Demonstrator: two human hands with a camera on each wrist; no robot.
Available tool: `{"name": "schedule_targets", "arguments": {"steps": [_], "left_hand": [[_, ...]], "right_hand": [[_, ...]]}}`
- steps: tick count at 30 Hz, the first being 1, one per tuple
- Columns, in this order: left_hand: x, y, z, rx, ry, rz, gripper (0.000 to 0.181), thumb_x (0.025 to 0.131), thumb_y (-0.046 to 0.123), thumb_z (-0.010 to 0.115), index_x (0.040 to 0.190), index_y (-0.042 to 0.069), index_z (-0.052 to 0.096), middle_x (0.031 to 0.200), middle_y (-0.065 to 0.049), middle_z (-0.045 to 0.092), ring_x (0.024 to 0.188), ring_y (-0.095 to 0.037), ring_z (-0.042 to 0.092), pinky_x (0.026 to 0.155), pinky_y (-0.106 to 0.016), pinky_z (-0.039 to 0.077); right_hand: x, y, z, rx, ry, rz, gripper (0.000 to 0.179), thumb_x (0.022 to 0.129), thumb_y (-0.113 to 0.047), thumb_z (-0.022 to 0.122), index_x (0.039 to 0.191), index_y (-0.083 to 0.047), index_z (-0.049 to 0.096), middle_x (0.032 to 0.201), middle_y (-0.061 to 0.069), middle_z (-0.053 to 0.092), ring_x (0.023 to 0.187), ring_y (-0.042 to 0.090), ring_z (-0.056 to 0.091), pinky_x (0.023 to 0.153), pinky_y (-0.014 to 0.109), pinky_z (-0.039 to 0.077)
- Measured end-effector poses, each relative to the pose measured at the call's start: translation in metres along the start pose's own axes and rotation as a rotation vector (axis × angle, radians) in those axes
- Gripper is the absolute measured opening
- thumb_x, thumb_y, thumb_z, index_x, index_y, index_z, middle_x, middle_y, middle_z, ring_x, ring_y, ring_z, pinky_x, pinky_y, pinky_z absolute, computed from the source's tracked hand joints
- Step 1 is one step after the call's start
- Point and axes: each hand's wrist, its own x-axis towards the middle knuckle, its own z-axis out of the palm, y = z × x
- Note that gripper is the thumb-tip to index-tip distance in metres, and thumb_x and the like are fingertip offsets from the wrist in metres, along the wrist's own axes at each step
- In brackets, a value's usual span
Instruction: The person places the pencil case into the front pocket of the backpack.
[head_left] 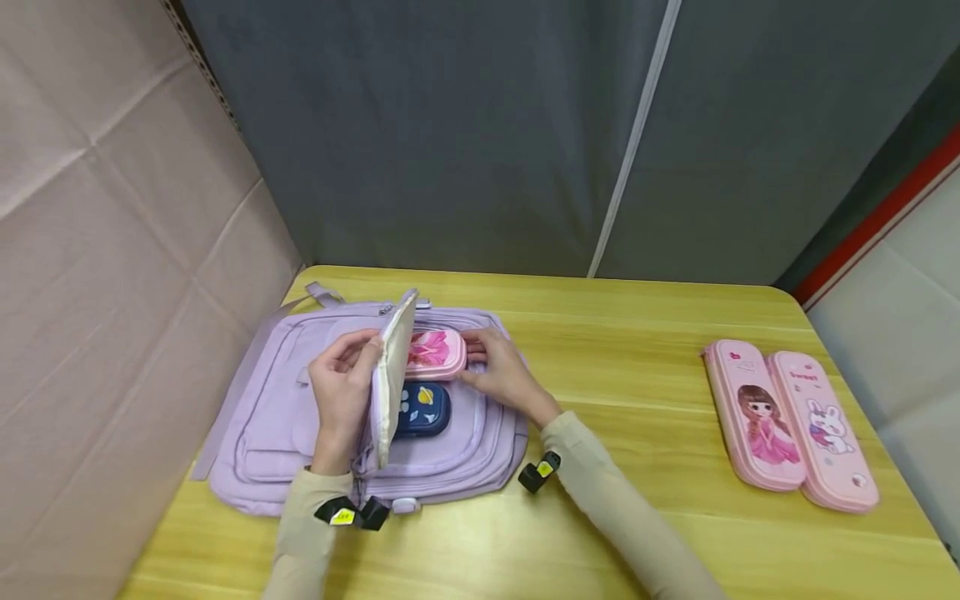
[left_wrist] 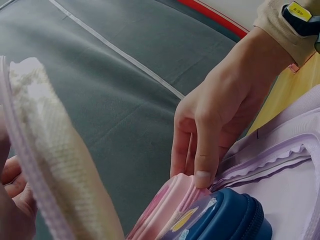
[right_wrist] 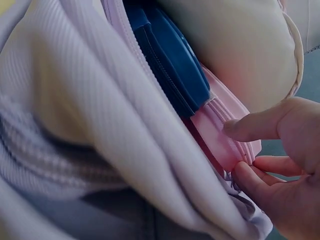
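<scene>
A lavender backpack (head_left: 277,417) lies on the table with its front pocket unzipped. My left hand (head_left: 341,392) pinches the edge of the raised pocket flap (head_left: 393,375), whose cream lining shows. At the pocket's far side, my right hand (head_left: 498,371) grips the end of a pink pencil case (head_left: 442,354) between thumb and fingers; its other end is hidden behind the flap. Beside it sits a dark blue pencil case (head_left: 427,408) with a planet print, partly covered by the flap. In the right wrist view the thumb lies on the pink case (right_wrist: 217,135) near its zipper.
Two more pink pencil cases lie side by side at the table's right, one with a doll print (head_left: 757,425) and one with a rabbit print (head_left: 825,433). A grey curtain (head_left: 465,150) hangs behind the yellow wooden table (head_left: 615,358). A pale cloth wall (head_left: 112,292) stands at left.
</scene>
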Motion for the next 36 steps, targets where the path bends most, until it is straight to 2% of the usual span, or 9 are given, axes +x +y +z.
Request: {"name": "schedule_targets", "arguments": {"steps": [6, 11, 18, 22, 28, 36], "left_hand": [[0.0, 0.001, -0.002, -0.045, 0.026, 0.002, 0.017, 0.091, -0.002, 0.067, 0.104, -0.012, 0.071, 0.084, 0.004, 0.076, 0.079, -0.008, 0.073, 0.074, -0.02, 0.06], [0.0, 0.001, -0.003, -0.061, 0.022, 0.005, 0.018, 0.09, -0.003, 0.067, 0.104, -0.014, 0.07, 0.084, 0.004, 0.076, 0.077, -0.008, 0.073, 0.073, -0.021, 0.061], [0.0, 0.0, -0.004, -0.067, 0.027, 0.008, 0.018, 0.089, -0.005, 0.067, 0.104, -0.014, 0.07, 0.084, 0.004, 0.077, 0.078, -0.008, 0.074, 0.073, -0.021, 0.061], [0.0, -0.001, -0.003, -0.067, 0.021, 0.009, 0.018, 0.089, -0.005, 0.067, 0.105, -0.014, 0.07, 0.084, 0.004, 0.077, 0.078, -0.008, 0.074, 0.074, -0.022, 0.061], [0.0, -0.003, -0.003, -0.049, 0.012, 0.009, 0.018, 0.09, -0.005, 0.067, 0.105, -0.014, 0.07, 0.084, 0.005, 0.077, 0.078, -0.008, 0.074, 0.074, -0.022, 0.061], [0.001, -0.003, -0.004, -0.052, 0.008, 0.01, 0.019, 0.09, -0.005, 0.066, 0.106, -0.015, 0.069, 0.085, 0.006, 0.077, 0.079, -0.007, 0.074, 0.075, -0.021, 0.061]], "right_hand": [[0.004, -0.001, 0.008, -0.002, -0.004, -0.01, 0.062, 0.079, 0.006, 0.079, 0.135, 0.011, 0.053, 0.131, 0.026, 0.06, 0.117, 0.035, 0.066, 0.102, 0.035, 0.055], [0.006, 0.0, 0.012, -0.033, 0.013, -0.003, 0.058, 0.081, 0.003, 0.079, 0.133, 0.01, 0.056, 0.129, 0.025, 0.064, 0.116, 0.033, 0.068, 0.1, 0.031, 0.056], [0.003, 0.003, 0.008, 0.011, -0.017, 0.003, 0.048, 0.087, 0.003, 0.073, 0.131, 0.009, 0.058, 0.13, 0.026, 0.064, 0.12, 0.035, 0.067, 0.1, 0.031, 0.055], [-0.003, 0.006, 0.0, 0.019, -0.011, 0.028, 0.048, 0.089, 0.0, 0.071, 0.135, 0.006, 0.056, 0.133, 0.024, 0.063, 0.121, 0.034, 0.066, 0.101, 0.032, 0.055], [-0.015, 0.009, -0.017, 0.015, 0.057, 0.03, 0.043, 0.093, -0.007, 0.069, 0.134, 0.002, 0.059, 0.13, 0.019, 0.066, 0.115, 0.029, 0.069, 0.1, 0.033, 0.057], [-0.033, 0.022, -0.05, -0.001, 0.143, -0.078, 0.037, 0.096, -0.008, 0.067, 0.129, 0.007, 0.06, 0.123, 0.025, 0.067, 0.11, 0.037, 0.068, 0.097, 0.045, 0.058]]}}
